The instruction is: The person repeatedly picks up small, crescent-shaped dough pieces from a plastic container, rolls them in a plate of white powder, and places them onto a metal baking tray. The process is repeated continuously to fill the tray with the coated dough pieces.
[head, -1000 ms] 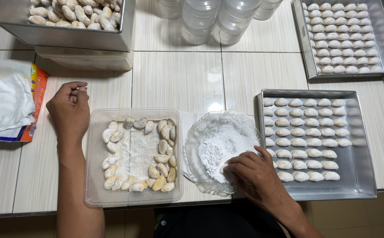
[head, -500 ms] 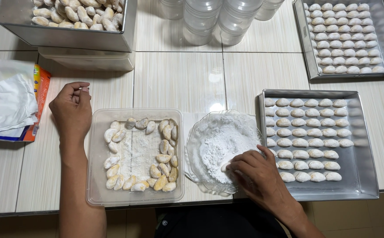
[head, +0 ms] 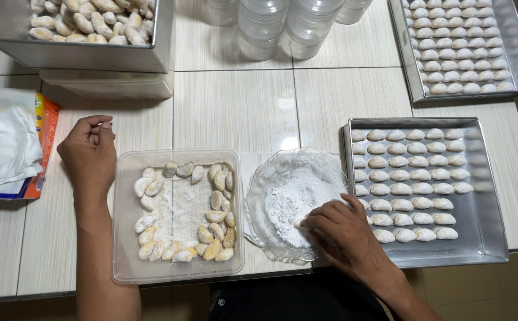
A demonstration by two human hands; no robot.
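The right hand (head: pixel 345 229) pinches a cookie (head: pixel 300 223) in the sugar dish (head: pixel 294 199). The left hand (head: pixel 89 151), loosely curled and empty, rests left of the tub (head: pixel 179 214). A cookie tray (head: pixel 479 196) sits right.

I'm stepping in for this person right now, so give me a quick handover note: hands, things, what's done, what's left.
Left hand: loosely curled on the table beside the clear plastic container, holding nothing visible.
Right hand: fingertips pressing a crescent cookie into the powdered sugar on the glass plate.
Done: coated cookies fill most rows of the near metal tray; its front strip is bare.
Left: uncoated cookies line the container's edges.
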